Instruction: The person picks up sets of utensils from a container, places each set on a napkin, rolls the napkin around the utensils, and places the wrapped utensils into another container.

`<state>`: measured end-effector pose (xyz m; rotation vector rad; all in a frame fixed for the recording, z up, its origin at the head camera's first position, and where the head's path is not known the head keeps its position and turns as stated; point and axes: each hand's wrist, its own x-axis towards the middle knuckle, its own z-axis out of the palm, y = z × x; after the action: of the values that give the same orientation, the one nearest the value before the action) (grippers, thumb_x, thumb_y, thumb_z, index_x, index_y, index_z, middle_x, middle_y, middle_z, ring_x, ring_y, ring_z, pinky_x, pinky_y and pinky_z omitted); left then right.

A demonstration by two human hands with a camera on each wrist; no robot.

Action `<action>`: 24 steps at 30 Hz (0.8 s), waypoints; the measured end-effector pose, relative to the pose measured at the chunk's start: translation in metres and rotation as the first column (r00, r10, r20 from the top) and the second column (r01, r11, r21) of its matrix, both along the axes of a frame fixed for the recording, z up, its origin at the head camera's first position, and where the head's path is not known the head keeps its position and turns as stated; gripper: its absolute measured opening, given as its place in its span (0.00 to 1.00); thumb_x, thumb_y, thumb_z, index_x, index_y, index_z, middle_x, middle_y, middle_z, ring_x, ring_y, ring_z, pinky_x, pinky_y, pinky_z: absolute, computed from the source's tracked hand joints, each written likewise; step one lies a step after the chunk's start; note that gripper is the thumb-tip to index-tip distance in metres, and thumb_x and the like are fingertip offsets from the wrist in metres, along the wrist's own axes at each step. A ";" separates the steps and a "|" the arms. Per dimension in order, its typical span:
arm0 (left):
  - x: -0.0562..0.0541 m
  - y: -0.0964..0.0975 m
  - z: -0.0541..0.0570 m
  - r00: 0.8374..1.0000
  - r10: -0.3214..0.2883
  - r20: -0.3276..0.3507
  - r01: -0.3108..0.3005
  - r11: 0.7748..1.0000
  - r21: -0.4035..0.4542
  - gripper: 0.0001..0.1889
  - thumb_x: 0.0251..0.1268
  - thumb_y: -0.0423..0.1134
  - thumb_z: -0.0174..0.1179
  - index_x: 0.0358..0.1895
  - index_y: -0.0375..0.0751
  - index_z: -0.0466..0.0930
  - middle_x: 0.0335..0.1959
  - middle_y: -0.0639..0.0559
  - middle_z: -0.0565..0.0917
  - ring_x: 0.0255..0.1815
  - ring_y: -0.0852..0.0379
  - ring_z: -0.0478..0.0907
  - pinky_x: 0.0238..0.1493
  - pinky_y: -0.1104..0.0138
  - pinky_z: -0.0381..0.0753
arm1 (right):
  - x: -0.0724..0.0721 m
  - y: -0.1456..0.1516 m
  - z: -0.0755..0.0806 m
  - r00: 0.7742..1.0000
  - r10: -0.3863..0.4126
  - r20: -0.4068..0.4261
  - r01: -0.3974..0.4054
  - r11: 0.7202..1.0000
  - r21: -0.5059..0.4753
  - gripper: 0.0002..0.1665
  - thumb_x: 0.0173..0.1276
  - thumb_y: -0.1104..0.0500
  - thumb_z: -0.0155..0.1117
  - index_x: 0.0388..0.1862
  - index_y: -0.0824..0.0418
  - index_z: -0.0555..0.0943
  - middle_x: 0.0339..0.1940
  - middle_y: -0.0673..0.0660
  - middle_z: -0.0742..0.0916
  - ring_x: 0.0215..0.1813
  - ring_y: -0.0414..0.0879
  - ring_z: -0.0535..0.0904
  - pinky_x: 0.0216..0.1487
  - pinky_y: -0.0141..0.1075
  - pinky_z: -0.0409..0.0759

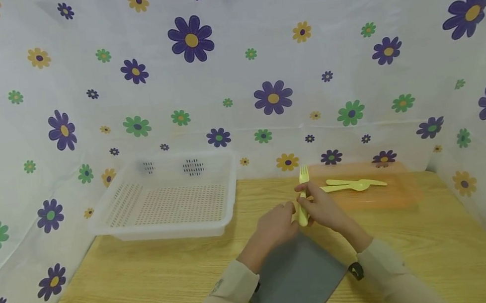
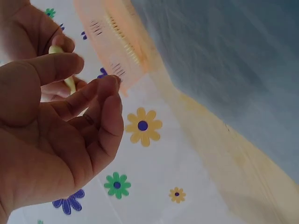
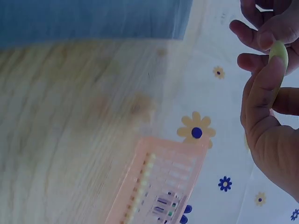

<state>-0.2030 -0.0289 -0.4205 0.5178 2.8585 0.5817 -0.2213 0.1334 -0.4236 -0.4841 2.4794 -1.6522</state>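
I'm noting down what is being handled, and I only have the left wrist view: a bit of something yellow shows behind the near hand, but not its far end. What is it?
Observer: The head view shows a yellow fork, its tines pointing toward the top of that picture.
Operator: Thanks. I see an orange basket too, but I can't make out what lies in it. Does another view show?
Observer: Yes, the head view does: a yellow spoon lies there, with another slim yellow piece alongside. I can't name that second piece for certain, as the spoon partly covers it.
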 end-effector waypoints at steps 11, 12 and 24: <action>0.017 -0.027 0.002 0.999 0.009 -0.049 -0.011 0.999 -0.052 0.11 0.70 0.37 0.56 0.52 0.39 0.76 0.41 0.44 0.79 0.25 0.57 0.70 0.24 0.64 0.72 | 0.015 -0.015 -0.012 0.995 0.093 0.034 -0.094 0.995 0.025 0.21 0.72 0.68 0.54 0.61 0.74 0.68 0.40 0.63 0.74 0.23 0.45 0.78 0.22 0.51 0.81; 0.018 -0.030 0.001 0.998 0.004 -0.056 -0.007 0.998 -0.066 0.10 0.69 0.36 0.57 0.50 0.39 0.76 0.40 0.45 0.79 0.26 0.57 0.70 0.24 0.64 0.72 | 0.015 -0.016 -0.013 0.994 0.101 0.036 -0.102 0.994 0.033 0.21 0.72 0.68 0.54 0.61 0.74 0.68 0.40 0.63 0.75 0.23 0.44 0.78 0.22 0.50 0.81; 0.035 -0.054 -0.002 0.998 -0.016 -0.059 0.007 0.989 -0.144 0.03 0.67 0.32 0.58 0.41 0.40 0.76 0.33 0.47 0.77 0.27 0.56 0.70 0.26 0.63 0.74 | 0.030 -0.027 -0.017 0.968 0.220 0.120 -0.235 0.964 0.128 0.21 0.68 0.71 0.56 0.59 0.74 0.69 0.36 0.61 0.79 0.20 0.42 0.76 0.21 0.45 0.82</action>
<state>-0.1676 -0.0824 -0.4227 0.5357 2.9229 0.3595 -0.1917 0.1068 -0.4403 -0.6215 2.3433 -1.3690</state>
